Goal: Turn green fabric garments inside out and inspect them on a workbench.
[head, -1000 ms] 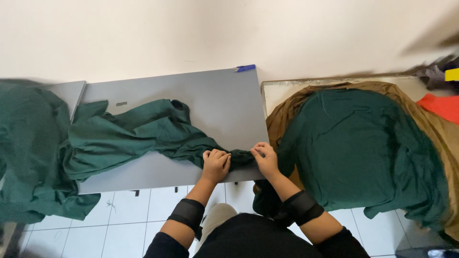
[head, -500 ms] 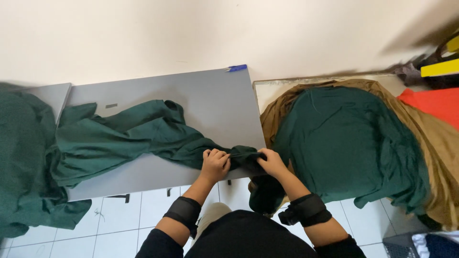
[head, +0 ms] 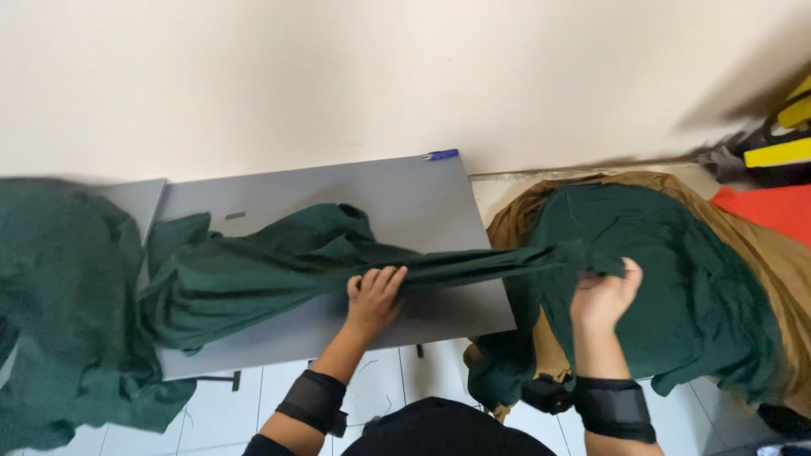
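Down near the white floor tiles (head: 203,418), black wrist bands. Left hand (head: 373,297) clamped on a dark green garment (head: 279,262) stretched taut over the grey table (head: 405,203); right hand (head: 603,295) closed on its other end, above a green cloth pile (head: 676,270) on tan fabric (head: 781,262). Further back, plain wall (head: 338,76).

The garment (head: 279,266) stretched across the grey counter (head: 405,203) is plain dark green, like the pile (head: 676,270) at right lying on tan cloth (head: 786,262), with an orange-red piece (head: 773,211) far right.
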